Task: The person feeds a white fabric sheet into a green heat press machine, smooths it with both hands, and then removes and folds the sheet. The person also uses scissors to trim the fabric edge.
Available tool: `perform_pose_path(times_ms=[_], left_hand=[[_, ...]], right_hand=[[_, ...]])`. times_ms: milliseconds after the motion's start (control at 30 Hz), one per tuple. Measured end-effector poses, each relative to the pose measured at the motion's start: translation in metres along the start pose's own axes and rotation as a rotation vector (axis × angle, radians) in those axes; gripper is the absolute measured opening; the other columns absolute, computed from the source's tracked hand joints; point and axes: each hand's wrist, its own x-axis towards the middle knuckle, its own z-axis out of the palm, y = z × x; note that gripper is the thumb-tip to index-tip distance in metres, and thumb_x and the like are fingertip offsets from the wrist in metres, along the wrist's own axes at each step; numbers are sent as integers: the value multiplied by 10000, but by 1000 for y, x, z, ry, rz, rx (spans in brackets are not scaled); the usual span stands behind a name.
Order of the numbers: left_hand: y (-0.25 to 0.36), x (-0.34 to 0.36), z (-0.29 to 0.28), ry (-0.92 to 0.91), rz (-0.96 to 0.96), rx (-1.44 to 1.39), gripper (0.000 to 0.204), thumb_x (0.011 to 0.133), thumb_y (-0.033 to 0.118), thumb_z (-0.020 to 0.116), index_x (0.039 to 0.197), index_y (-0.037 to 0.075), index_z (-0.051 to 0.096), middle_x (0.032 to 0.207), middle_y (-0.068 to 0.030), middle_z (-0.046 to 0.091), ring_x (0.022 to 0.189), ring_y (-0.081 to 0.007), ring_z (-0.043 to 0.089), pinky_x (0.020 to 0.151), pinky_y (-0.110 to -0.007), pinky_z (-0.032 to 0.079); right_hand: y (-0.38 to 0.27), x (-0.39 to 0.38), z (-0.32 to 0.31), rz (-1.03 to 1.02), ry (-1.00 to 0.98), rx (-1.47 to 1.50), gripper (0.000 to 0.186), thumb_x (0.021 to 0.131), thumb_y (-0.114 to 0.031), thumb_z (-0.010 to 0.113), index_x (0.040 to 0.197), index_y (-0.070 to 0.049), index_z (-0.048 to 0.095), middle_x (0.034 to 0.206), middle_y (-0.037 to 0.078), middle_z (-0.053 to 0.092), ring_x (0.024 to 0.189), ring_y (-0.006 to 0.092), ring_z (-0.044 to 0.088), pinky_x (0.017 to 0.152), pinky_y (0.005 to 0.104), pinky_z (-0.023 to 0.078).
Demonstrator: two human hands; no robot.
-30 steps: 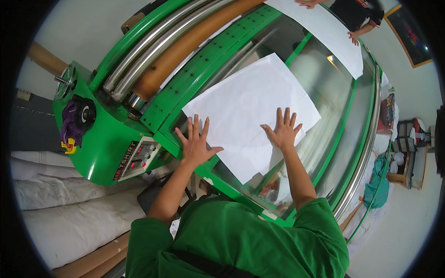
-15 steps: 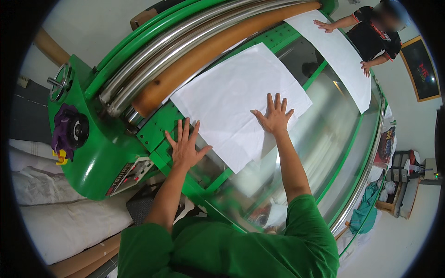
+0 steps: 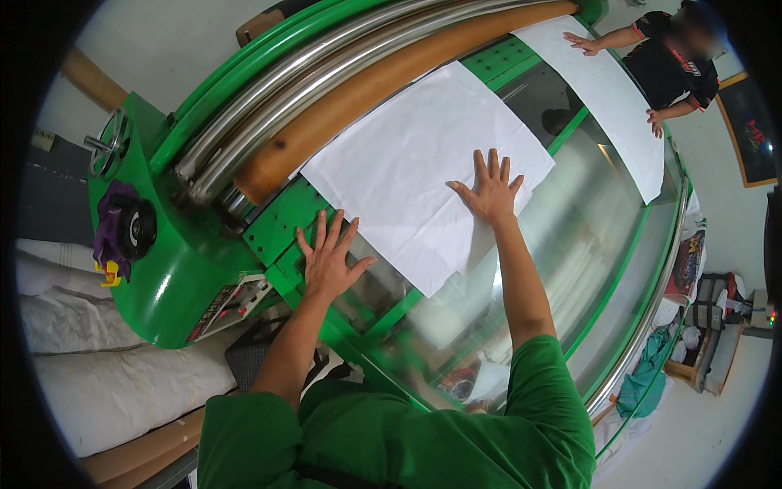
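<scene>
A white sheet [image 3: 399, 155], fabric or paper, lies over the glass and green frame of a large roller machine, its far edge up against the brown padded roller [image 3: 342, 126]. My right hand [image 3: 493, 191] rests flat on the sheet near its right side, fingers spread. At the sheet's left edge lies my left hand [image 3: 327, 259], fingers apart, its fingertips at the border of the sheet and the palm over the green frame and glass. Neither hand grips anything.
Across the machine a co-worker [image 3: 676, 69] has both hands on another white sheet [image 3: 599, 90]. Chrome rollers [image 3: 261, 114] run behind the brown one. At left stand a handwheel [image 3: 106, 145], a black knob [image 3: 138, 231] and white rolls [image 3: 147, 387]. A metal rail [image 3: 652, 326] borders the right side.
The white sheet under my right hand has slid slightly away from me, closer to the brown roller, and my right hand moved with it. The whole view has shifted a little.
</scene>
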Motion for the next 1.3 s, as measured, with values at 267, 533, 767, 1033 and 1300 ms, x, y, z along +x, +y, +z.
perform_pose_path(times_ms=[267, 533, 767, 1033, 1300], left_hand=[[1, 0, 0, 10, -4, -8, 848, 933, 722, 612, 1623, 251, 465, 1743, -82, 307, 1630, -367, 167, 1216, -764, 41], [0, 0, 4, 57, 20, 36, 888, 929, 773, 582, 1640, 260, 441, 1751, -75, 289, 1639, -349, 140, 1224, -749, 50], [2, 0, 1, 43, 7, 2, 891, 938, 761, 582, 1626, 207, 462, 1747, -84, 296, 1637, -348, 151, 1227, -740, 65], [-2, 1, 9, 75, -60, -41, 918, 969, 726, 562, 1670, 168, 358, 1755, -82, 279, 1642, -324, 143, 1243, -712, 76], [2, 2, 4, -13, -49, 41, 908, 986, 735, 523, 1681, 182, 335, 1770, -51, 246, 1645, -318, 124, 1246, -707, 83]], right_hand=[[31, -24, -7, 96, 216, 202, 1029, 936, -767, 559, 1703, -155, 248, 1770, 169, 197, 1636, 451, 71, 1225, 765, -2], [22, -87, 6, 19, 20, -4, 1103, 860, -862, 567, 1691, -194, 286, 1767, 201, 166, 1626, 463, 113, 1262, 711, 61], [16, -86, 9, 39, 34, 3, 1106, 863, -868, 561, 1690, -188, 283, 1766, 206, 164, 1624, 468, 106, 1250, 730, 82], [14, -86, 11, 34, 43, -1, 1124, 868, -869, 554, 1699, -177, 248, 1763, 223, 154, 1623, 475, 100, 1246, 739, 85], [13, -86, 10, 36, 24, -12, 1130, 866, -882, 534, 1698, -173, 249, 1763, 224, 154, 1622, 479, 100, 1246, 739, 79]])
